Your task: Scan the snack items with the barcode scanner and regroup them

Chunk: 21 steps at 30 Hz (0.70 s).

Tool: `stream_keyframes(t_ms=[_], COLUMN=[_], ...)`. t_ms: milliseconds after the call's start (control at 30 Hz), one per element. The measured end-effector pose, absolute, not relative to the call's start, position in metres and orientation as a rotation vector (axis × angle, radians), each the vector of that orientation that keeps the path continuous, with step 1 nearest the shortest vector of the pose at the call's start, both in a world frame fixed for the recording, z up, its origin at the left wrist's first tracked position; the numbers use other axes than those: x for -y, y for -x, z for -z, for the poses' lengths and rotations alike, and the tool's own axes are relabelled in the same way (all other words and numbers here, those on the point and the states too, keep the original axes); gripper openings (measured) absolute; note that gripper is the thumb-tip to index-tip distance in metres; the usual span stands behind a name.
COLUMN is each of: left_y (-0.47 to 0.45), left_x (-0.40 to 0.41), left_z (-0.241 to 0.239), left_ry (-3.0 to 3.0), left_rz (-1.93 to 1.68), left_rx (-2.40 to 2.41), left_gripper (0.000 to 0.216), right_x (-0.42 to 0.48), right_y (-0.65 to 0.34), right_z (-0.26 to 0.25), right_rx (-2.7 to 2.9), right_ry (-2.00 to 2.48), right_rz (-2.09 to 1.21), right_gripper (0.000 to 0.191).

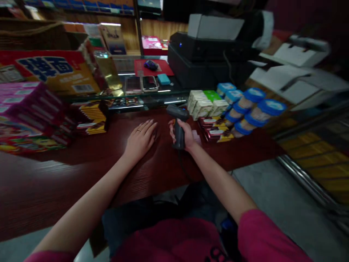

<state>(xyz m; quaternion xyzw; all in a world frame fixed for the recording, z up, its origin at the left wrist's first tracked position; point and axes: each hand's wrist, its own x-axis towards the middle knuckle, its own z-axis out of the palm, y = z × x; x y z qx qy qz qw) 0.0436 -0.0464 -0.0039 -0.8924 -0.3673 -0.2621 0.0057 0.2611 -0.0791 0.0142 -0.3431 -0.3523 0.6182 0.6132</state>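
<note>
My right hand (185, 135) is wrapped round the handle of a dark grey barcode scanner (177, 120), held upright just above the dark red wooden counter (81, 174), its head pointing left. My left hand (140, 139) lies flat on the counter beside it, fingers stretched out and together, a ring on one finger. Nothing is under or in the left hand.
Stacks of pink and yellow boxes (29, 112) sit at the left. Small cartons (204, 103), blue-lidded tubs (253, 107) and dark wrapped bars (216, 133) stand right of the scanner. Behind are a phone (149, 83), a mouse on a red pad (151, 65) and a black till (207, 62).
</note>
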Motion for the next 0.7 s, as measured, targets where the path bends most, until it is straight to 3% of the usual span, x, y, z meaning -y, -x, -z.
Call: stream_keyframes(t_ms=[200,367,533,700], left_y=[-0.19,-0.26,-0.255,-0.191], left_x=[0.045,0.029,0.017,0.011], left_z=[0.005,0.014,0.02,0.015], left_ry=[3.099,3.17,3.208,3.199], left_rz=[0.788,0.86,1.017,1.326], left_rx=[0.591,0.539,0.584,0.842], left_gripper=[0.066,0.061,0.043,0.034], right_x=[0.151,0.2,0.215,0.196], right_y=[-0.343,-0.394,-0.406,-0.381], right_z=[-0.017,-0.014,-0.007,-0.009], right_rx=[0.712,0.624,0.573,0.64], right_ry=[0.883,0.968,0.983,0.949], right_rz=[-1.124,-1.006,-0.991,-1.068], right_gripper=[0.042,0.043,0.042,0.042])
